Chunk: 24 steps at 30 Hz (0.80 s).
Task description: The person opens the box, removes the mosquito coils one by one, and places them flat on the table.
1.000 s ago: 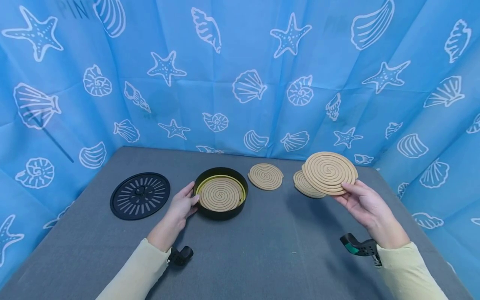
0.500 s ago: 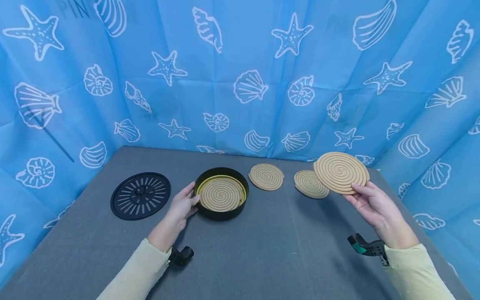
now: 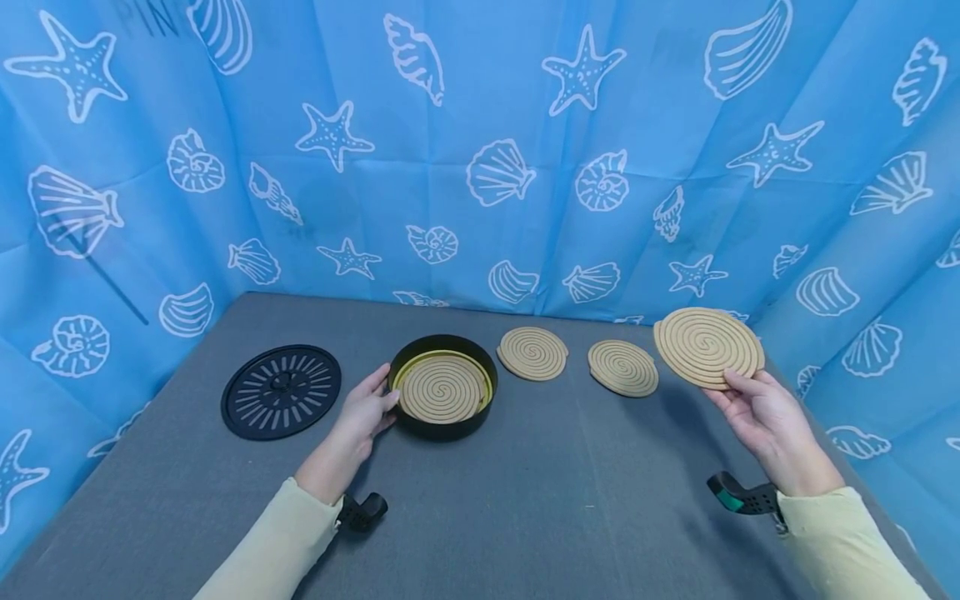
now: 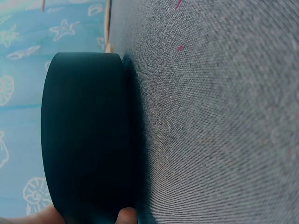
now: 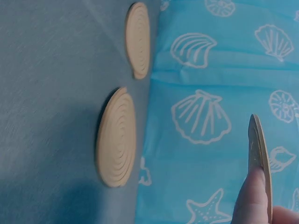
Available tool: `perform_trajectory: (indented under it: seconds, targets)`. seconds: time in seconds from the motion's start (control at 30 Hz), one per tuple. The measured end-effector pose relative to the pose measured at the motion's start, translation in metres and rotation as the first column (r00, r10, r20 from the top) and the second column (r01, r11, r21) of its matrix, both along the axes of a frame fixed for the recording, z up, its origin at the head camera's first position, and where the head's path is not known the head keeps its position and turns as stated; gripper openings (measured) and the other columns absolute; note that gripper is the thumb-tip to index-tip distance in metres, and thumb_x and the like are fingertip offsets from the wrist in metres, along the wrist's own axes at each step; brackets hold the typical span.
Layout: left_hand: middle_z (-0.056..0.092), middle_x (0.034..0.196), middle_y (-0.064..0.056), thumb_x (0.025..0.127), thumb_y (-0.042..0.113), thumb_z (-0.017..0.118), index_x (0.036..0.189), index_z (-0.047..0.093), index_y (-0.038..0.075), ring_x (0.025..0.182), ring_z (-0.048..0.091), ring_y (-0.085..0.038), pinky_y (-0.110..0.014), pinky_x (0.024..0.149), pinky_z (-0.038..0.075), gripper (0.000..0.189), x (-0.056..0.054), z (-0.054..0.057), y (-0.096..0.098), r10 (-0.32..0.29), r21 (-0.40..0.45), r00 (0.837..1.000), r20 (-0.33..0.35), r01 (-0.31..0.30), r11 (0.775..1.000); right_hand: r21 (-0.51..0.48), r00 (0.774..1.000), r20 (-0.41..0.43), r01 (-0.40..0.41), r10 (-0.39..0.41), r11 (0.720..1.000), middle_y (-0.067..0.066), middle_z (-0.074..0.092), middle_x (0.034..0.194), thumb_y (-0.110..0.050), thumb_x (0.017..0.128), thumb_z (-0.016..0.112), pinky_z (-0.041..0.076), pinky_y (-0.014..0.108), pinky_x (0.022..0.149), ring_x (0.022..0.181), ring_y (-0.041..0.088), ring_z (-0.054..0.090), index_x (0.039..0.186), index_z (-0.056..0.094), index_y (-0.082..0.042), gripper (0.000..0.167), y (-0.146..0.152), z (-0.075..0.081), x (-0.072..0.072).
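Note:
My right hand point(image 3: 772, 425) pinches a tan mosquito coil point(image 3: 705, 346) by its near edge, raised above the table's right side. Edge-on in the right wrist view, the held coil point(image 5: 261, 144) seems to have two layers. With the left hand point(image 3: 360, 412) I grip the left side of a round black holder point(image 3: 442, 432), which stands on the table. Inside its yellow-rimmed interior lies another mosquito coil point(image 3: 441, 389). The holder's dark side wall point(image 4: 86, 135) fills much of the left wrist view, with fingertips at the bottom.
Two more coils lie flat near the back: one coil point(image 3: 532, 353) just right of the holder, another coil point(image 3: 623, 367) farther right. A slotted black lid point(image 3: 281, 392) lies at the left. The grey table point(image 3: 510, 517) backs onto a blue shell-print curtain point(image 3: 450, 200).
My right hand has moved right with the held coil, so the coil on the table behind it is now fully visible. The left hand and the holder have stayed in place.

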<state>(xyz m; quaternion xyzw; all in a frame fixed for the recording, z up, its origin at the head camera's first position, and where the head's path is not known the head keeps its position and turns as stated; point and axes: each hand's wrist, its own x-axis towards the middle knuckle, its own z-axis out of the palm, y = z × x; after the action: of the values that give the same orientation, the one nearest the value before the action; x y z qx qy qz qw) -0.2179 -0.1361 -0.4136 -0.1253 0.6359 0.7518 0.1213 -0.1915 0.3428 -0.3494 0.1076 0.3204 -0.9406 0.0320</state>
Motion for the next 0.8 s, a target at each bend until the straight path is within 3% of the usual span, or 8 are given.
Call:
perform_trajectory:
  seconds: [0.1,0.2,0.27,0.63,0.8]
  targets:
    - [0.014,0.161,-0.01,0.102,0.001,0.041,0.155,0.021,0.012,0.144,0.022,-0.027,-0.051,0.111,0.028,0.058,0.0,0.0,0.001,0.01,-0.003,1.0,0.003,-0.01,1.0,0.008,1.0,-0.005,0.009,-0.009,1.0,-0.003,0.054,0.13,0.003,0.102,0.035,0.048,0.035,0.097,0.091,0.024,0.069,0.15,-0.011,-0.043,0.08,0.004,-0.003,-0.001]
    - [0.014,0.161,-0.01,0.102,0.001,0.041,0.155,0.021,0.012,0.144,0.022,-0.027,-0.052,0.111,0.028,0.057,-0.001,0.0,0.001,0.012,-0.004,1.0,0.003,-0.012,1.0,0.012,1.0,-0.011,0.017,-0.017,1.0,0.003,0.066,0.101,0.003,0.102,0.035,0.051,0.035,0.093,0.09,0.024,0.07,0.15,-0.012,-0.042,0.081,0.008,-0.005,-0.002]
    - [0.014,0.161,-0.01,0.103,0.001,0.041,0.155,0.021,0.012,0.145,0.022,-0.027,-0.052,0.112,0.028,0.057,-0.001,0.0,0.001,0.01,-0.003,1.0,0.003,-0.01,1.0,0.007,1.0,-0.012,0.023,-0.023,1.0,0.004,0.067,0.097,0.003,0.102,0.036,0.051,0.035,0.093,0.09,0.023,0.069,0.15,-0.012,-0.043,0.081,0.011,-0.006,-0.002]
    - [0.014,0.161,-0.01,0.103,0.001,0.04,0.156,0.022,0.013,0.145,0.02,-0.027,-0.052,0.112,0.027,0.057,-0.001,0.0,0.0,0.008,-0.003,1.0,0.012,-0.008,1.0,0.001,0.998,0.011,0.064,-0.064,0.998,0.002,0.069,0.098,0.0,0.103,0.036,0.049,0.034,0.095,0.091,0.02,0.069,0.15,-0.007,-0.046,0.078,0.022,-0.009,-0.007]
    - [0.013,0.161,-0.01,0.103,0.002,0.041,0.156,0.021,0.014,0.145,0.019,-0.027,-0.053,0.112,0.026,0.058,-0.001,0.001,0.0,0.005,-0.003,1.0,0.02,-0.005,1.0,-0.051,0.996,0.042,0.079,-0.077,0.996,-0.005,0.064,0.116,-0.002,0.104,0.035,0.04,0.031,0.104,0.101,0.017,0.066,0.148,-0.004,-0.049,0.075,0.028,-0.01,-0.009]
